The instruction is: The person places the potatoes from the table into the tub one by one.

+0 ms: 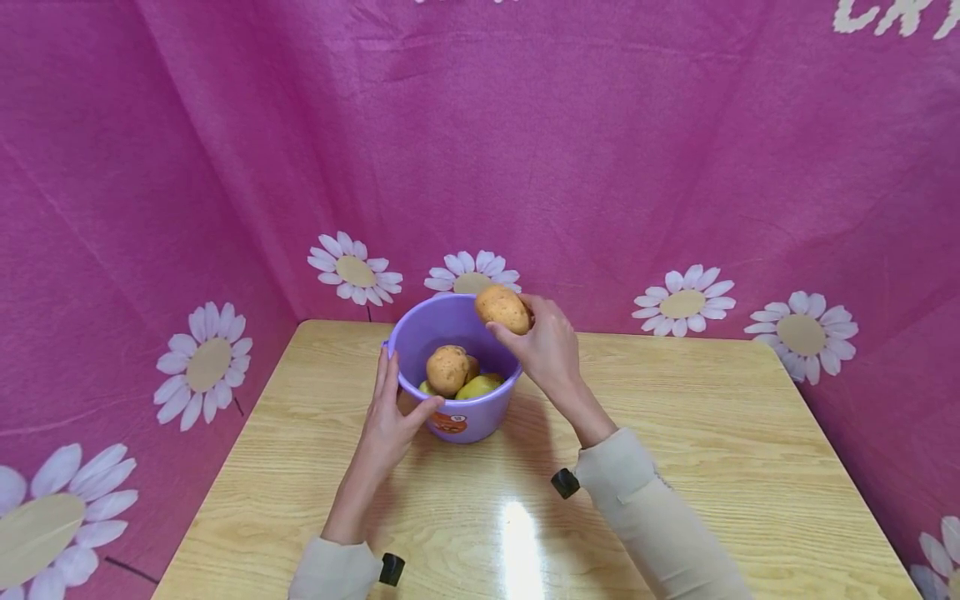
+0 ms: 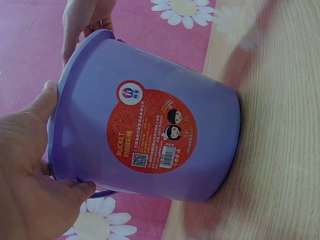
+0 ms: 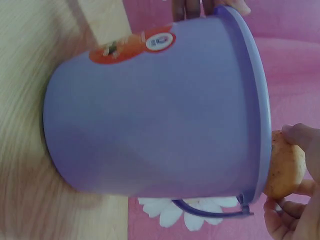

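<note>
A purple bucket (image 1: 480, 417) stands upright on the table, its red label turned to the front. Inside it lie a potato (image 1: 447, 370), part of another brown one behind it, and yellow-green fruit or vegetables (image 1: 480, 386) whose kind I cannot tell. My left hand (image 1: 388, 425) holds the bucket at its left rim, thumb at the front and fingers along the side. Over the right part of the rim, my right hand (image 1: 549, 346) grips a second potato (image 1: 502, 308) between thumb and fingers. In the right wrist view that potato (image 3: 286, 167) is partly behind the rim.
The wooden table (image 1: 697, 467) ends at a pink cloth (image 1: 600, 167) with white daisies, which hangs at the back and both sides. A purple handle (image 3: 210, 214) hangs from the bucket's rim. Each sleeve cuff carries a small black device (image 1: 566, 483).
</note>
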Demonstrator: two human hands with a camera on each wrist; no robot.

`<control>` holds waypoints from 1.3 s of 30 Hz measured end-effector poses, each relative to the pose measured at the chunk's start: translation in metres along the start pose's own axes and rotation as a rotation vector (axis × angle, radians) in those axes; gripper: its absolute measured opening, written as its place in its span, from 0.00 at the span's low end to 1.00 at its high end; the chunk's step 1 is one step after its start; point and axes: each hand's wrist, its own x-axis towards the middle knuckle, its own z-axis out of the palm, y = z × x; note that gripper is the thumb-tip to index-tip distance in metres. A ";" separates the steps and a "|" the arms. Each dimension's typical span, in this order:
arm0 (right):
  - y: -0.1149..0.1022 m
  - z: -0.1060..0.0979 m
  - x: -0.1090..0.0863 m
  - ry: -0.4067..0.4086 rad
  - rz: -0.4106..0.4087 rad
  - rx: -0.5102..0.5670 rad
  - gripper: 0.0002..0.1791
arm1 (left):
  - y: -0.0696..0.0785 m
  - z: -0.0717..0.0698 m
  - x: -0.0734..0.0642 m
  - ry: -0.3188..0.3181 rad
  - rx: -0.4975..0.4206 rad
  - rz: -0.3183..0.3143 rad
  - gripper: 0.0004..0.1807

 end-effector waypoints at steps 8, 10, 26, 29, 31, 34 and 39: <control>-0.004 0.010 -0.004 0.002 -0.017 -0.030 0.35 | 0.001 0.001 0.000 -0.004 -0.015 -0.005 0.56; -0.004 0.011 -0.005 -0.001 -0.013 -0.033 0.35 | 0.001 0.001 0.000 -0.005 -0.016 -0.006 0.56; 0.002 0.015 -0.013 -0.036 0.020 -0.094 0.30 | 0.003 0.001 -0.001 -0.003 -0.017 -0.005 0.56; 0.002 0.015 -0.013 -0.038 0.016 -0.095 0.27 | 0.003 0.001 -0.001 -0.006 -0.017 -0.012 0.56; 0.002 0.015 -0.014 -0.038 0.014 -0.096 0.26 | 0.003 0.000 -0.001 -0.010 -0.011 -0.011 0.56; 0.001 0.015 -0.014 -0.039 0.004 -0.094 0.25 | 0.004 -0.002 -0.001 -0.020 0.011 -0.014 0.56; 0.001 0.015 -0.014 -0.047 -0.023 -0.085 0.23 | 0.005 -0.008 0.001 -0.057 0.056 -0.007 0.57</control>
